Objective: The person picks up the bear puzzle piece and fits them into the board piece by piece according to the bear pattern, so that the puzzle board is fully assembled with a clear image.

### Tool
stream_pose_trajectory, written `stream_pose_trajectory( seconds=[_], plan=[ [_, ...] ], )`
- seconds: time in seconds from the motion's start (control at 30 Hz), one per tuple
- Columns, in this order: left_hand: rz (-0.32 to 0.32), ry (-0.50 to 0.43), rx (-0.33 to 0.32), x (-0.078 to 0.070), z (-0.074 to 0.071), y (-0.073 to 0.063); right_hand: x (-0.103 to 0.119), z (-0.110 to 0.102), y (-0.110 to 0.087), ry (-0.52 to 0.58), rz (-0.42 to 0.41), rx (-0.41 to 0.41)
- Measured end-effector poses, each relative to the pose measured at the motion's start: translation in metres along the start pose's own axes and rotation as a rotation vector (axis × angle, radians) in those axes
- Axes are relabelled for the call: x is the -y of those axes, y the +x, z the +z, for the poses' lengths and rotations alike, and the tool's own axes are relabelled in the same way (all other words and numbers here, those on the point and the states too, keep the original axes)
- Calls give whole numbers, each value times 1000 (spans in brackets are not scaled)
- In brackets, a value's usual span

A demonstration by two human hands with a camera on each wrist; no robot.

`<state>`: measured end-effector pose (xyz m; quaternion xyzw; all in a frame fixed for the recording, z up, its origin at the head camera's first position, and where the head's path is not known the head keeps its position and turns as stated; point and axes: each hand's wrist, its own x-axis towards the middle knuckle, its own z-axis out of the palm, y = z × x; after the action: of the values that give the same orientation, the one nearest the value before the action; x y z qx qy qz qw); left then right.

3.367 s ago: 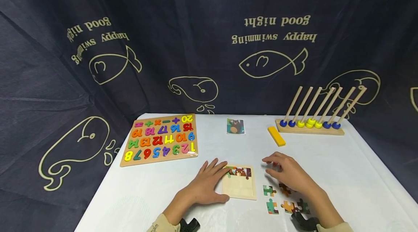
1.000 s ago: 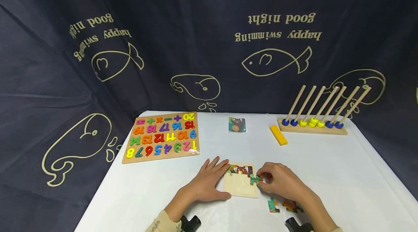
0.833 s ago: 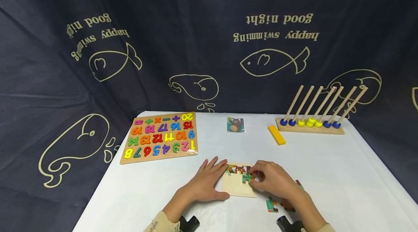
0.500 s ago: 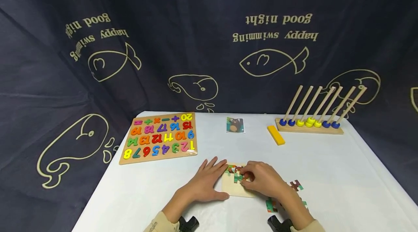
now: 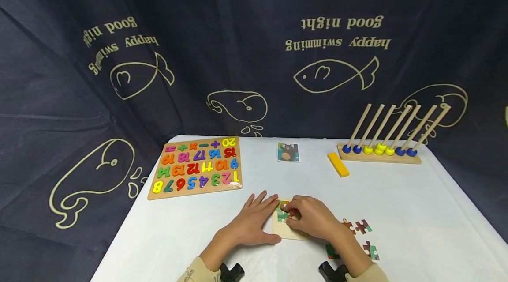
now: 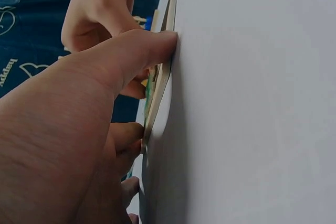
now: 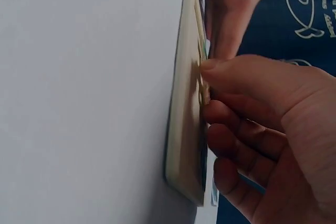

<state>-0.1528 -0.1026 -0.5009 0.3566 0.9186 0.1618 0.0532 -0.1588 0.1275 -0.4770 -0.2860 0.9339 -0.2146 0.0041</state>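
Note:
A shallow wooden puzzle tray [image 5: 291, 232] lies near the front of the table, with bear picture pieces along its far edge. My left hand [image 5: 251, 225] rests spread at the tray's left side, index fingertip at the far corner and thumb at the near one. Over the left part of the tray, my right hand [image 5: 313, 216] pinches a green jigsaw piece [image 5: 282, 216] between thumb and fingers. The right wrist view shows the right thumb [image 7: 226, 69] close over the tray's surface. Right fingers cover part of the bear picture in the head view.
Several loose jigsaw pieces [image 5: 363, 227] lie right of the tray, some partly behind the right forearm. Farther back are a number board [image 5: 194, 169], a bear picture card [image 5: 288, 152], a yellow block [image 5: 338, 165] and a peg rack with beads [image 5: 379, 154].
My right hand has gone from above the loose pieces to the tray, bringing the green jigsaw piece leftward across it to the left side. My left hand has stayed in place.

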Motion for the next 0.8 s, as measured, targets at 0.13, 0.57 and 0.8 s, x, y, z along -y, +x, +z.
stream_pose_trajectory(
  seconds=[0.13, 0.57, 0.8],
  plan=[
    [-1, -10, -4, 0, 0, -1, 3, 2, 3, -5, -17, 3],
    [-12, -56, -49, 1, -2, 1, 6, 1, 1, 2, -29, 5],
    [20, -117, -122, 0, -12, 1, 8, -5, -7, 35, -31, 21]
  ],
)
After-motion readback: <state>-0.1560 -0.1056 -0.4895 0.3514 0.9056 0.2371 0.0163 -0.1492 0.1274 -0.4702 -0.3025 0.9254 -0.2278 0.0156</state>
